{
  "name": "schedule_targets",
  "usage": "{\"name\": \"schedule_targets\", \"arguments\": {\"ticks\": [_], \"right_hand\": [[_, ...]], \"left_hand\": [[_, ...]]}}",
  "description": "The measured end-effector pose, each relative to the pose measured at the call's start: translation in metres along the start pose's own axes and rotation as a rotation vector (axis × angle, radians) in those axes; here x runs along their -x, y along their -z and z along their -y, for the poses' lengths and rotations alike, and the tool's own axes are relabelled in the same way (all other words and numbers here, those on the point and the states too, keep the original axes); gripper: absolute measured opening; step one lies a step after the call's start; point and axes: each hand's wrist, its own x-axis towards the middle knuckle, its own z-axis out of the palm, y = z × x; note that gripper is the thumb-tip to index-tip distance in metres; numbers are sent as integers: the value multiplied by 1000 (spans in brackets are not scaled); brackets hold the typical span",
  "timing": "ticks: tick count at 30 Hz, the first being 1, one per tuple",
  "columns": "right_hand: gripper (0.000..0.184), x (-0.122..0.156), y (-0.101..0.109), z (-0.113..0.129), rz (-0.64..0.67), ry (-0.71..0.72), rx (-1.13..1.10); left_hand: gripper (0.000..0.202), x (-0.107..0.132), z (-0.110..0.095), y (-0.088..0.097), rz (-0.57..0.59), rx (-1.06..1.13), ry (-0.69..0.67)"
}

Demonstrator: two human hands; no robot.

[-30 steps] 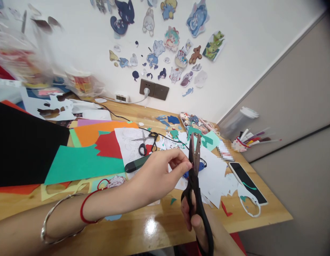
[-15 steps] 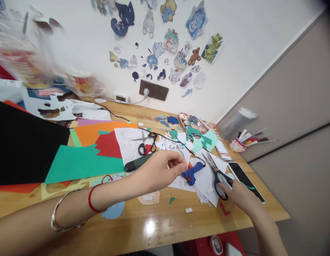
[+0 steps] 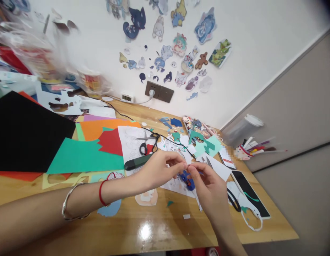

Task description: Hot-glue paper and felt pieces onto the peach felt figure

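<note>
My left hand [image 3: 165, 167] is closed in a pinch, thumb against forefinger, over the middle of the table. The fingertips of my right hand [image 3: 210, 185] meet it there, pinched as well. Whatever sits between the fingertips is too small to make out. Below and behind them lies a blue glue gun [image 3: 188, 180], partly covered by the fingers. Large black-handled scissors rest to the right; one handle loop [image 3: 234, 200] and the blade tips show past my right hand, which hides the rest.
Small scissors [image 3: 146, 141] and a dark green, long-handled tool [image 3: 138, 162] lie left of the hands. Coloured sheets [image 3: 85, 156] cover the left side. A phone [image 3: 251, 193], a white paper cutout [image 3: 252, 213] and a pen cup [image 3: 243, 153] stand or lie right. A black cable [image 3: 170, 138] crosses the table.
My right hand has let go of the large scissors and moved left to meet my left hand's fingertips. The white cutout now shows beside the phone. The camera view has shifted slightly.
</note>
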Motion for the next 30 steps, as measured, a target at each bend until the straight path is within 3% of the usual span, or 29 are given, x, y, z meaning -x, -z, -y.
{"name": "schedule_targets", "arguments": {"ticks": [6,13,18,20,22,25,30], "right_hand": [[26,-12,12,-2,156,-118,-54],[29,-25,14,-6,309,-200,-165],[26,-28,10,-16,300,-134,-164],[16,-26,6,-19,202,-14,-100],[4,-25,2,-22,35,317,120],[11,-26,-2,-26,-182,833,478],[23,-30,-3,-37,-246,1030,599]], "left_hand": [[18,-6,0,9,-20,-117,-84],[14,-17,-9,18,93,-425,-230],[11,-20,-5,18,53,-232,-117],[8,-22,1,15,16,-157,-56],[8,-23,7,13,-16,-89,9],[14,-27,12,8,-26,41,121],[14,-31,11,4,-18,225,291]]}}
